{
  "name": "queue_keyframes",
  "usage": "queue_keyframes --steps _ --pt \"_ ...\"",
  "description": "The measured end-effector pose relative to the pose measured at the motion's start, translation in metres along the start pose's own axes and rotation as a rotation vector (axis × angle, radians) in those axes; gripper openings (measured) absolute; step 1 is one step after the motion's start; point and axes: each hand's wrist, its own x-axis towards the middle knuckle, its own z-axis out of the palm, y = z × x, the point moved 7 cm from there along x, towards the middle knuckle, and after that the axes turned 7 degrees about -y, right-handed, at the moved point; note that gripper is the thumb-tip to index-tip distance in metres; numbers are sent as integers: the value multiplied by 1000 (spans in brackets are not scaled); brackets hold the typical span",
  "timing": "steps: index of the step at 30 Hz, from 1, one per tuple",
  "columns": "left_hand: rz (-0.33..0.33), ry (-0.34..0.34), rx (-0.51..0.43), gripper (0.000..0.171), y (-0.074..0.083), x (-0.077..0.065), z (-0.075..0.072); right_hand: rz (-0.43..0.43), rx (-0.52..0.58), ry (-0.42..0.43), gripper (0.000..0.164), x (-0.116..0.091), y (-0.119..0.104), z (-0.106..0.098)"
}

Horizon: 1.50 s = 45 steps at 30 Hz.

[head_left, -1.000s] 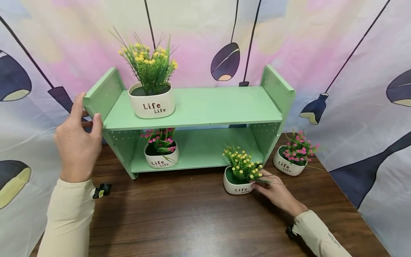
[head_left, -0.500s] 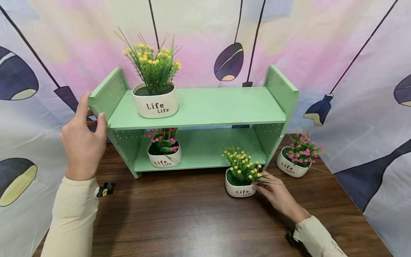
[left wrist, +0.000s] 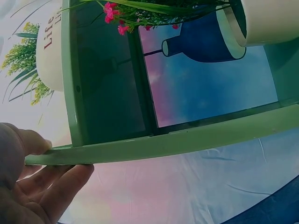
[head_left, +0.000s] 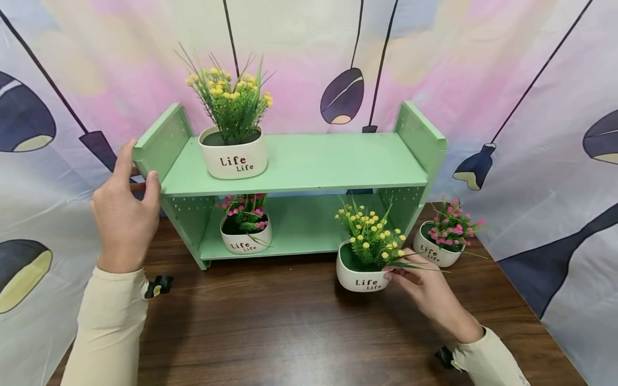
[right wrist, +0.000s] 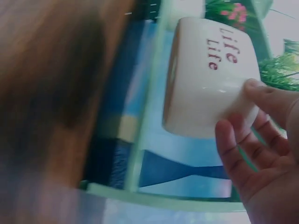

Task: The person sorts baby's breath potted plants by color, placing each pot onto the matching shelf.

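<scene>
A green two-tier shelf (head_left: 314, 158) stands on the wooden table. My left hand (head_left: 126, 217) grips the front edge of its left side panel; in the left wrist view the thumb and fingers (left wrist: 65, 189) lie on opposite faces of the panel. My right hand (head_left: 432, 289) holds the right side of a white flowerpot (head_left: 359, 280) with yellow flowers (head_left: 372, 236), marked "Life". The pot hangs a little above the table, in front of the lower tier's right part. In the right wrist view the thumb and fingers pinch the pot (right wrist: 212, 79).
A taller yellow-flowered pot (head_left: 234, 161) sits on the upper tier's left. Beneath it, a pink-flowered pot (head_left: 246, 238) stands on the lower tier. Another pink-flowered pot (head_left: 436, 252) is on the table (head_left: 289, 327) right of the shelf. A patterned curtain (head_left: 299, 69) hangs behind.
My right hand has raised the yellow-flowered pot off the table, and its leaves stand higher. My left hand keeps its grip on the shelf panel.
</scene>
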Motion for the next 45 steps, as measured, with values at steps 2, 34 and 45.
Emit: queue_keyframes --steps 2,34,45 --pt "-1 -2 3 54 0 -1 0 12 -11 14 36 4 -8 -8" --pt "11 -16 -7 54 1 1 1 -6 -121 114 34 59 -79 -104" --pt "12 -19 -14 53 -1 0 1 33 -108 111 20 101 -75 -112"
